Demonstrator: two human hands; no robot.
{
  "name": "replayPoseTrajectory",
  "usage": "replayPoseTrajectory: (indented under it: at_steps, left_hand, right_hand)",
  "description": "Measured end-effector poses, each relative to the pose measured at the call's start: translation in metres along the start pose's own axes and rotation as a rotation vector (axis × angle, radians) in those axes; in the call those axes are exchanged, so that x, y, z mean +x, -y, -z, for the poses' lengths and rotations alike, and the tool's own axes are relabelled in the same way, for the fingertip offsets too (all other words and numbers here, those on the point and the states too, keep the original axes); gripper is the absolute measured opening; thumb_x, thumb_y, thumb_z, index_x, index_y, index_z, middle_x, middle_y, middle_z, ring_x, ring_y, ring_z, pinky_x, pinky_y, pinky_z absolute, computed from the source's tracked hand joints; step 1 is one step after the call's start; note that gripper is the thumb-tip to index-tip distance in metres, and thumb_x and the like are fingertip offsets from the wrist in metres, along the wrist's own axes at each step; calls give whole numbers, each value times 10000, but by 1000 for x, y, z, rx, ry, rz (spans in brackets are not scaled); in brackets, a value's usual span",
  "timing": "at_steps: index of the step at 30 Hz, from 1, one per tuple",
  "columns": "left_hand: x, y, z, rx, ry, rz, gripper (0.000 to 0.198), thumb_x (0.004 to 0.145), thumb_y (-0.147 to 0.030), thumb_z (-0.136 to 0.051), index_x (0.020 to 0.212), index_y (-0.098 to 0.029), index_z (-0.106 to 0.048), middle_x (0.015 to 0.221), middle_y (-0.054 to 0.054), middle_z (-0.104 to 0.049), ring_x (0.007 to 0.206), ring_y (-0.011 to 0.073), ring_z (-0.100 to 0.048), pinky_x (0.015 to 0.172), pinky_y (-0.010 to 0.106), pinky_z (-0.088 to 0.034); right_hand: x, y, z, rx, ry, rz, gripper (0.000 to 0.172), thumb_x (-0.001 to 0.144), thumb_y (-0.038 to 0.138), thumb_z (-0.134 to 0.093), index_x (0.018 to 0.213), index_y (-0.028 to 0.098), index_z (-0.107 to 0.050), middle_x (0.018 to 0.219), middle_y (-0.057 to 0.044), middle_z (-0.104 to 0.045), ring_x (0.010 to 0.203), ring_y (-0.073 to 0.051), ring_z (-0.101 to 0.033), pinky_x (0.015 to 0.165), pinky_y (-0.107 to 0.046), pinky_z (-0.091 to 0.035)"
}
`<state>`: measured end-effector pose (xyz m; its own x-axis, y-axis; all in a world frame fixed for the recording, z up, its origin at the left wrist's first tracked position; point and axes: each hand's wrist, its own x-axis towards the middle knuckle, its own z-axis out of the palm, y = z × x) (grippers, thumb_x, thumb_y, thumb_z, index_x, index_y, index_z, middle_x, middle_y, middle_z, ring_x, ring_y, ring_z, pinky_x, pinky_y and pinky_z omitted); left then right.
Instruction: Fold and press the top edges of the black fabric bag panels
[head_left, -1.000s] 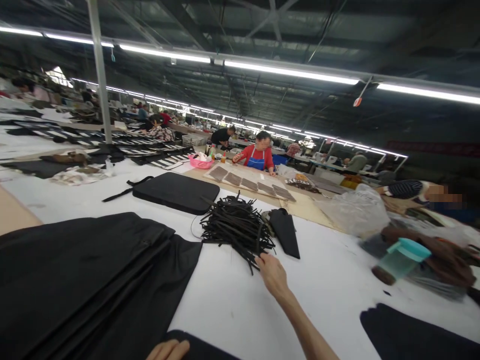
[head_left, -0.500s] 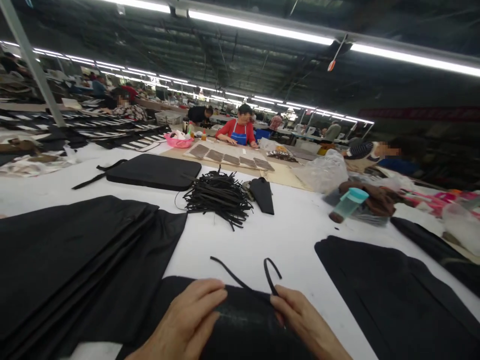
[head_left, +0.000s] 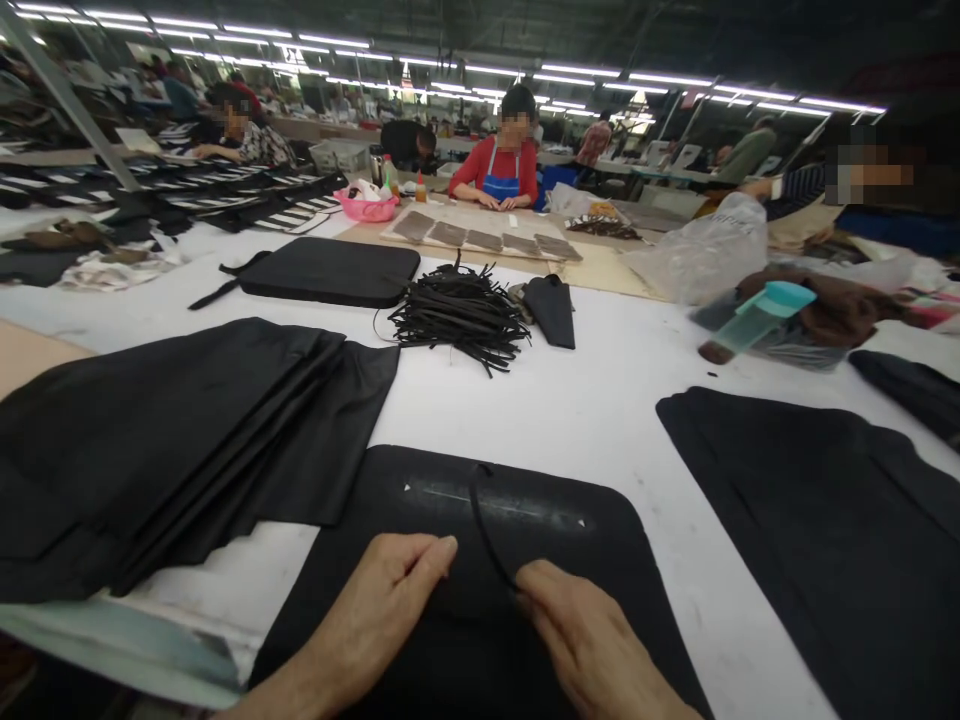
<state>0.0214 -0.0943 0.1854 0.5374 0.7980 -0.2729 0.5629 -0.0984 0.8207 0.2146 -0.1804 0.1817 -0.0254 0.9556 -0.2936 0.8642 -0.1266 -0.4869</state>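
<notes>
A black panel (head_left: 615, 540) with rounded corners lies in front of me, with a shiny streak and two small white marks near its far edge. Over it, my right hand (head_left: 585, 630) pinches a thin black strip (head_left: 484, 525) whose free part curves up toward the far edge. My left hand (head_left: 382, 610) is closed above the panel's left half, thumb against the curled fingers; what it holds, if anything, is hidden. Beyond the panel sits a pile of similar black strips (head_left: 461, 315).
Black sheets (head_left: 172, 430) are stacked at left, and more black pieces (head_left: 817, 500) lie at right. A black padded piece (head_left: 330, 272), a small black piece (head_left: 551, 310) and a teal-lidded bottle (head_left: 757, 320) stand farther back. A co-worker in red (head_left: 495, 170) sits across the table.
My view has tilted down, showing more of the panel. My left hand has gone from spread fingers to closed. The strip in my right hand has swung left over the panel.
</notes>
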Motion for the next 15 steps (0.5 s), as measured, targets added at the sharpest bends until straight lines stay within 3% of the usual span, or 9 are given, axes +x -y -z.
replayPoseTrajectory:
  at_steps: [2,4,6,8,11,13,15]
  left_hand:
    - [-7,16,6,192,-48,-85,322,849,-300,-422,553,-172,-432,639,-18,-482,581,110,-473,537,206,-353]
    - [-16,27,10,318,-50,-230,115,775,-160,-434,715,-185,-529,846,10,-576,692,127,-548,608,199,-404]
    - [-23,32,10,370,3,-412,368,732,-98,-404,1051,-232,-531,1112,32,-573,867,145,-579,699,198,-439]
    - [-26,30,9,345,106,-492,516,740,-103,-406,1221,-283,-448,1243,17,-528,990,150,-558,791,201,-438]
    - [-21,24,13,204,212,-286,299,779,-168,-464,1024,-270,-601,994,-31,-650,889,142,-582,792,188,-413]
    - [-15,23,20,99,194,-101,170,816,-243,-471,797,-217,-638,762,-39,-642,753,134,-574,695,183,-400]
    - [-9,25,29,35,150,-4,227,826,-300,-465,704,-184,-617,681,-34,-603,682,133,-545,627,192,-377]
  right_hand:
    - [-1,-6,-7,-168,3,-27,205,875,182,-402,751,236,-558,823,0,-597,707,-161,-566,584,-258,-332]
    - [-2,-5,-12,-252,65,24,200,848,143,-435,726,239,-561,767,12,-597,657,-159,-570,533,-266,-294]
    - [-1,2,-16,-245,140,165,176,830,124,-463,754,247,-564,718,33,-599,604,-148,-566,496,-270,-263]
    - [-1,11,-16,-200,161,299,149,819,120,-485,816,245,-566,719,37,-609,592,-143,-568,485,-270,-255]
    - [-3,11,-11,-86,111,307,146,851,152,-443,879,246,-550,720,27,-621,603,-142,-577,494,-265,-267]
    - [-5,-3,-5,16,39,175,137,889,232,-391,896,256,-526,692,27,-613,602,-142,-571,514,-257,-289]
    - [-8,-23,-1,105,3,7,161,896,325,-377,843,257,-513,640,34,-586,583,-139,-546,534,-249,-308]
